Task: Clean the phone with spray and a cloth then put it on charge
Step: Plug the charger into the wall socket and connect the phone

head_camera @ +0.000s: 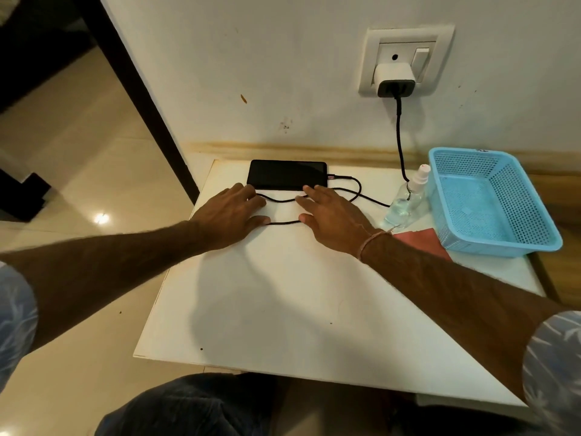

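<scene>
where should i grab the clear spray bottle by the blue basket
Take the clear plastic spray bottle round its wide body, below the white nozzle, from the near side. The blue perforated plastic basket crowds its right side, and the black charging cable drops close behind it.

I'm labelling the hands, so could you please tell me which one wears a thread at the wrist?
The right hand, the one nearer the spray bottle; the left hand has a bare wrist.
</scene>
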`<act>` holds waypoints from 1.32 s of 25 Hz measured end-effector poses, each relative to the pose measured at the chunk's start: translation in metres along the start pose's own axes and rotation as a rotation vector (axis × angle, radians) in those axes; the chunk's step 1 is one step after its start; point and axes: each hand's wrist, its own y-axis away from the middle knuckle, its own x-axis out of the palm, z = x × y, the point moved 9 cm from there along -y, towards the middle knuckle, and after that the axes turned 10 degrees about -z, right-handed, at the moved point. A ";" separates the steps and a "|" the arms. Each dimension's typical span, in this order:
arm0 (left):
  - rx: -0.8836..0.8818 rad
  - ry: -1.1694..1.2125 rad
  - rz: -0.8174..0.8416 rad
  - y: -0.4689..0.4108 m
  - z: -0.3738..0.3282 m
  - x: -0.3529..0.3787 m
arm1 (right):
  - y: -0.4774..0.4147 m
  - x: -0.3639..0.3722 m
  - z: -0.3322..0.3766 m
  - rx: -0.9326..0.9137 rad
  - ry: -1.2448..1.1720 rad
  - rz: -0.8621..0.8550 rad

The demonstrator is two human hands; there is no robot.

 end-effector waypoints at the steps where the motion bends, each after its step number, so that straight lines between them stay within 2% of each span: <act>1: -0.027 0.002 -0.022 -0.001 0.004 0.001 | 0.000 0.003 -0.001 -0.029 0.022 -0.010; 6: -0.147 0.055 -0.133 -0.012 0.012 0.001 | -0.009 -0.006 -0.013 -0.010 0.084 -0.142; 12: -0.148 -0.021 -0.265 -0.019 0.004 -0.008 | -0.019 -0.017 -0.018 0.020 0.131 -0.199; 15: -0.167 0.028 -0.265 -0.017 -0.001 -0.006 | -0.018 -0.021 -0.016 0.015 0.140 -0.226; 24: -0.202 0.040 -0.191 -0.012 -0.002 0.002 | -0.019 -0.011 -0.017 -0.004 0.143 -0.115; 33: -0.260 0.063 -0.129 -0.023 0.008 0.009 | -0.026 -0.011 -0.014 0.023 0.128 -0.123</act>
